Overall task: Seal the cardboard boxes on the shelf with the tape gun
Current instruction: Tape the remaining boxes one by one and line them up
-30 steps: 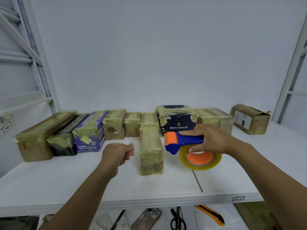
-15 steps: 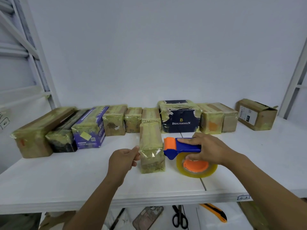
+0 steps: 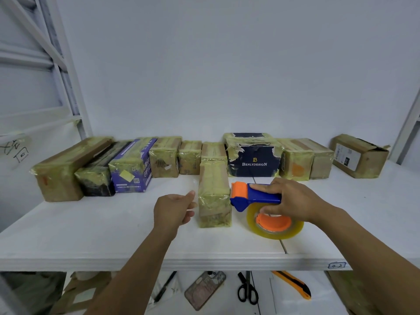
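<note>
Tape gun [image 3: 256, 196] gripped by right hand [image 3: 293, 201], nosed against box [image 3: 213, 192] side for taping; left hand [image 3: 172, 210] half-curled alongside, hold unclear.

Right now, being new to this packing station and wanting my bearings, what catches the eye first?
The blue-and-orange tape gun, gripped by the right hand centre-right, stands out, its head beside a tape-wrapped box. The left hand sits just left of that box. Behind, a row of taped boxes lines the wall.
</note>
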